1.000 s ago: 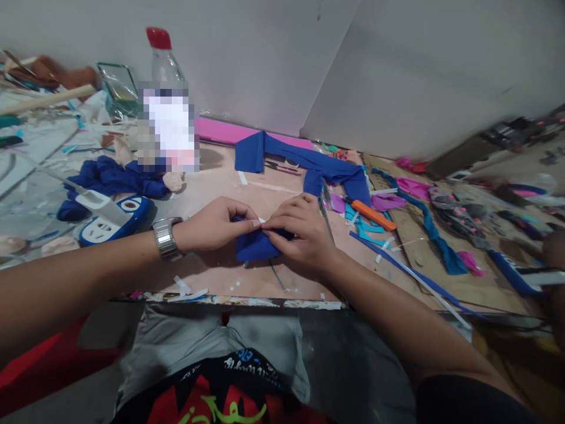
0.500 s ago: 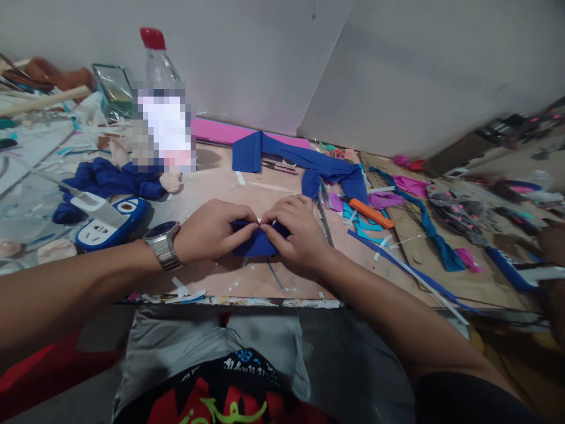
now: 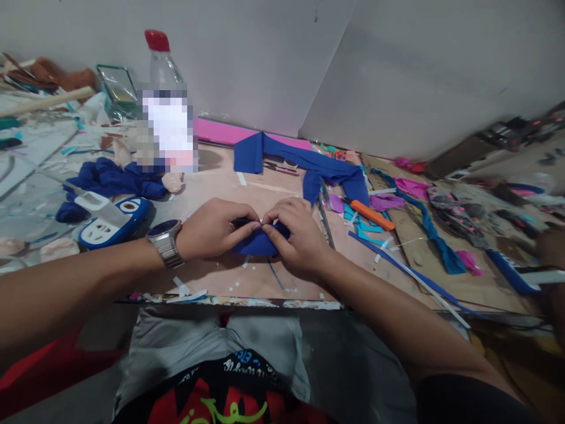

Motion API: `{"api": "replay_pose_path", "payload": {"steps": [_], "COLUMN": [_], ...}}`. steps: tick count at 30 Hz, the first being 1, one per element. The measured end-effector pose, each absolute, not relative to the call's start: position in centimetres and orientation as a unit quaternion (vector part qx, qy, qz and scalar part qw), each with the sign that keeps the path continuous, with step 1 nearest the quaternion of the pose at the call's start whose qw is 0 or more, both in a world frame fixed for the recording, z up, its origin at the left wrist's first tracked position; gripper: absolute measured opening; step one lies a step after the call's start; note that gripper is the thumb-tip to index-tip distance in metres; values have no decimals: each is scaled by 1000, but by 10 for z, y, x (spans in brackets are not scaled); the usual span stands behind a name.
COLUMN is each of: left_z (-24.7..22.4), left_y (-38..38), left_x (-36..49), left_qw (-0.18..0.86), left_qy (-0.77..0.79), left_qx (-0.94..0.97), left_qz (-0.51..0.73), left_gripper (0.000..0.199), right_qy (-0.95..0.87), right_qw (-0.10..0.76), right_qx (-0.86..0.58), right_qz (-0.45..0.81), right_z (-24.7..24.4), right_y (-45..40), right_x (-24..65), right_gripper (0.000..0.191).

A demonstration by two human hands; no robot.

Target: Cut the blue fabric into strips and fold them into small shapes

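A small piece of blue fabric is pinched between my two hands above the table, near its front edge. My left hand, below a wrist with a metal watch, grips it from the left with thumb and fingers. From the right, my right hand holds the same fabric, its thumb and fingertips close against those of the left. The fingers partly hide the fabric's upper edge. Beyond the hands lie longer folded blue strips and scissors.
An orange cutter lies among cyan and purple scraps to the right. On the left are a blue and white hot plate-like tool, crumpled blue fabric and a red-capped bottle. Another person's hand is at the far right.
The view has shifted very slightly. Both hands keep their pinch on the blue fabric with almost no movement.
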State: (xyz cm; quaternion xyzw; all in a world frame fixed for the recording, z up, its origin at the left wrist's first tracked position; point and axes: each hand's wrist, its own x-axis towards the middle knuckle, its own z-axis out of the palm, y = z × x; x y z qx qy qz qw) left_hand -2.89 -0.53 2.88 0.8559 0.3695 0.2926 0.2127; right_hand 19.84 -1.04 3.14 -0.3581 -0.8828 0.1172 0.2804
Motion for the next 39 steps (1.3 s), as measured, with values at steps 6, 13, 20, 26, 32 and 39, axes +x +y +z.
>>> {"api": "replay_pose_path", "payload": {"steps": [6, 13, 20, 26, 32, 39], "left_z": [28, 28, 27, 27, 27, 29], "left_y": [-6, -7, -6, -6, -5, -6], "left_x": [-28, -29, -29, -31, -31, -29], "left_qw": [219, 232, 231, 242, 258, 306], "left_qy": [363, 354, 352, 347, 344, 358], "left_qx": [854, 853, 853, 852, 848, 832], "left_qz": [303, 306, 307, 307, 309, 293], "left_gripper": [28, 24, 24, 23, 23, 28], "right_qy": [-888, -884, -884, -879, -879, -869], "right_qw": [275, 282, 291, 295, 306, 345], "right_qx": [-354, -358, -350, -356, -343, -339], "right_qz": [101, 106, 109, 114, 127, 107], "right_z": [32, 33, 32, 34, 32, 29], "right_y": [-10, -9, -8, -9, -9, -9], "right_x": [200, 200, 200, 200, 201, 201], "right_gripper": [7, 6, 7, 6, 4, 2]}}
